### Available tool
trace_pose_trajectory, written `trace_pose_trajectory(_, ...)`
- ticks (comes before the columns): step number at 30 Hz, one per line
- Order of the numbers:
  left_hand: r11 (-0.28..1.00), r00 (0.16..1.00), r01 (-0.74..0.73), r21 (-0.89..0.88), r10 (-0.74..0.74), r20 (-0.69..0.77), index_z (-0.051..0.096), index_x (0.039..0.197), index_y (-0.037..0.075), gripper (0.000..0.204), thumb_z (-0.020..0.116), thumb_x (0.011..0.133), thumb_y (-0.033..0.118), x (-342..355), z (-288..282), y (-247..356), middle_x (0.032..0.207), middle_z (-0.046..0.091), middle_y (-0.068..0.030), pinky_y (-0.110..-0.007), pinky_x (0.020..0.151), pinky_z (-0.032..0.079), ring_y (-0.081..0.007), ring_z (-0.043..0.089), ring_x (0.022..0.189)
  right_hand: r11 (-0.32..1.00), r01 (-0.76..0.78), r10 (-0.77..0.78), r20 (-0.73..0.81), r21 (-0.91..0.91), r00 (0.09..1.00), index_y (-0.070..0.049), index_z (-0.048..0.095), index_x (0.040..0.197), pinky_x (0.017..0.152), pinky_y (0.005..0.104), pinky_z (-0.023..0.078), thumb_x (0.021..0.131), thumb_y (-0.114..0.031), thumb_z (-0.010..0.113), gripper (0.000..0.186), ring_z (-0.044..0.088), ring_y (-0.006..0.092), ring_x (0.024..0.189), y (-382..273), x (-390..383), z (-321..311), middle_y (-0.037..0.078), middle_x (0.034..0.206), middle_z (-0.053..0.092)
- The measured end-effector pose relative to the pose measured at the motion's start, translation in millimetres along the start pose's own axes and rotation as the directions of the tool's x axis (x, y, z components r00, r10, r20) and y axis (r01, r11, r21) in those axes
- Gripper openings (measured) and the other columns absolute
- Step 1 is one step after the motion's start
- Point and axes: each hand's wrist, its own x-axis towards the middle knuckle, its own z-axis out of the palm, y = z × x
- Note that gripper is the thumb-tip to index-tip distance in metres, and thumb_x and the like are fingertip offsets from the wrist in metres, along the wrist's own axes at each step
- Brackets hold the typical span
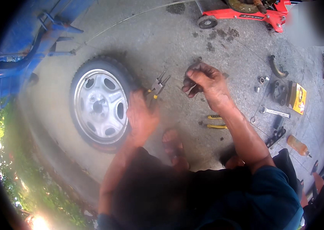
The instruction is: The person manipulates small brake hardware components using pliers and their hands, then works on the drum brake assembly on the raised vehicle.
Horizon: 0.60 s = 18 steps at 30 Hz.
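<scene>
My left hand (142, 118) is closed around a pair of pliers (157, 85) with yellow handles. Their slim pointed jaws are parted and face away from me, toward my right hand. Across a small gap, my right hand (206, 81) is raised above the concrete with fingers curled and thumb against them. What it pinches, if anything, is too small to make out. Beneath my right forearm lies a second yellow-handled tool (216, 126), partly covered by the arm. Just left of my left hand a silver wheel with a black tyre (100, 102) lies flat.
On the right lie a combination wrench (276, 112), a curved brake shoe (277, 68), a yellow box (298, 99), small nuts (262, 80) and a bottle of orange-brown liquid (298, 145). A red floor jack (246, 16) stands far off; a blue metal frame (35, 42) is at far left.
</scene>
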Motion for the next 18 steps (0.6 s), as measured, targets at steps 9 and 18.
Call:
trace_pose_trajectory(9,0.980,0.980,-0.196,0.039,0.197,-0.012,0.048,0.108,0.000,0.040,0.067,0.073,0.009,-5,1,-5,0.095,0.055,-0.0188,-0.043,0.070,0.046,-0.0378,0.057,0.086,0.972,0.033,-0.011,0.093,-0.234,0.996,0.001,0.065,0.100,0.058,0.0279,0.052,0.087,-0.009,0.061,0.017,0.063,0.0143,0.068,-4,0,-2,0.005,0.078,0.061)
trace_pose_trajectory(18,0.954,0.970,0.085,-0.287,-0.014,0.241,0.048,0.110,0.002,0.038,0.061,0.074,0.004,-1,-11,20,0.096,0.057,-0.0209,-0.045,0.074,0.046,-0.0393,0.058,0.087,0.962,0.138,-0.085,0.225,-0.234,0.971,0.004,0.065,0.102,0.062,0.0283,0.055,0.081,-0.016,0.072,0.030,0.064,0.0160,0.068,-16,0,1,0.011,0.082,0.066)
